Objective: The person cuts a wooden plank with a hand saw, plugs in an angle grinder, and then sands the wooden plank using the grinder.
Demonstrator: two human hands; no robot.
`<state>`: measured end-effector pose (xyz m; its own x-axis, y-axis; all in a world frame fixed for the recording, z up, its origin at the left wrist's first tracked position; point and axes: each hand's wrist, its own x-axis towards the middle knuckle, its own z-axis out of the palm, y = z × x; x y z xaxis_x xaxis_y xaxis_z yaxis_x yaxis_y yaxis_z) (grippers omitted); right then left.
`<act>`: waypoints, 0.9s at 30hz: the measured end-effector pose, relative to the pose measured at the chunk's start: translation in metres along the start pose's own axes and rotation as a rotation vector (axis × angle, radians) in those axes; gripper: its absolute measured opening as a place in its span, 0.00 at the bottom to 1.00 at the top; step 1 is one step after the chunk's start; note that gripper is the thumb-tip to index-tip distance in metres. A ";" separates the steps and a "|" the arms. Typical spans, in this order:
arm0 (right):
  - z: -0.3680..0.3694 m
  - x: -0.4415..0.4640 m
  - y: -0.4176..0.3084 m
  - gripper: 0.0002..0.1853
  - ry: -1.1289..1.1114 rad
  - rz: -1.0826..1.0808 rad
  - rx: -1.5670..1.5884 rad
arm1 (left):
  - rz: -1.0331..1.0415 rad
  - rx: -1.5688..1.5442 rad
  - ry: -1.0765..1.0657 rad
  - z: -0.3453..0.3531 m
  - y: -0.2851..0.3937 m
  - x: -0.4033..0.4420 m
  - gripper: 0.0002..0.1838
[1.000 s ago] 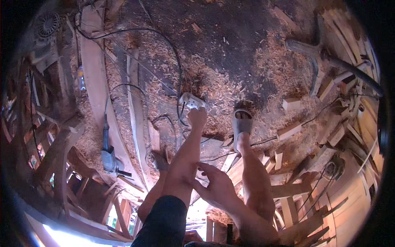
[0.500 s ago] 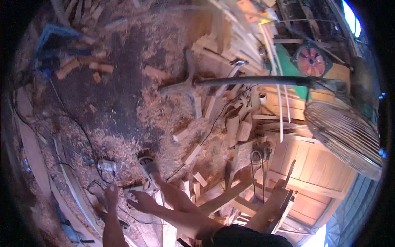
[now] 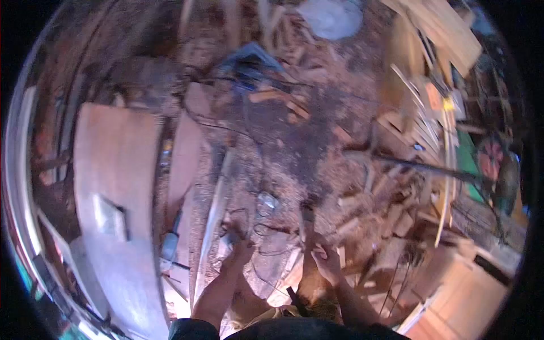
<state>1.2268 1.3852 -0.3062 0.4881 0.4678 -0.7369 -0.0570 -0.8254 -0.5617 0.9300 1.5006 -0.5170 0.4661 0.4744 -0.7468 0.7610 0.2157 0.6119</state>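
My left hand (image 3: 242, 250) is low in the middle, beside my left foot; its fingers are blurred and I cannot make out anything in them. My right hand (image 3: 327, 262) is over my right leg, fingers apart, with nothing visible in it. A pale power socket box (image 3: 267, 203) lies on the shavings-covered floor ahead of my left hand, with dark cables (image 3: 263, 229) looping around it. My right foot (image 3: 306, 218) stands just beyond my right hand.
A long wooden board (image 3: 119, 153) lies at left, with a blue-handled tool (image 3: 170, 246) beside it. A blue angled frame (image 3: 249, 59) is ahead. At right are a fan's dark pole (image 3: 419, 165), scattered offcuts (image 3: 391, 221) and a wooden panel (image 3: 464, 300).
My view has swung left, bringing the long board into sight and shifting the fan rightward. My hands have moved apart, the right one now over the right leg.
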 end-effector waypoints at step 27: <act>0.071 0.393 -0.237 0.29 -0.597 -0.508 -0.368 | -0.279 -0.165 1.032 -0.414 0.037 0.645 0.40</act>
<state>1.3707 1.7873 -0.4893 -0.1672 0.8101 -0.5620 0.3798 -0.4731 -0.7949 1.0721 2.1682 -0.8682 -0.3781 0.8637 -0.3332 0.6750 0.5035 0.5393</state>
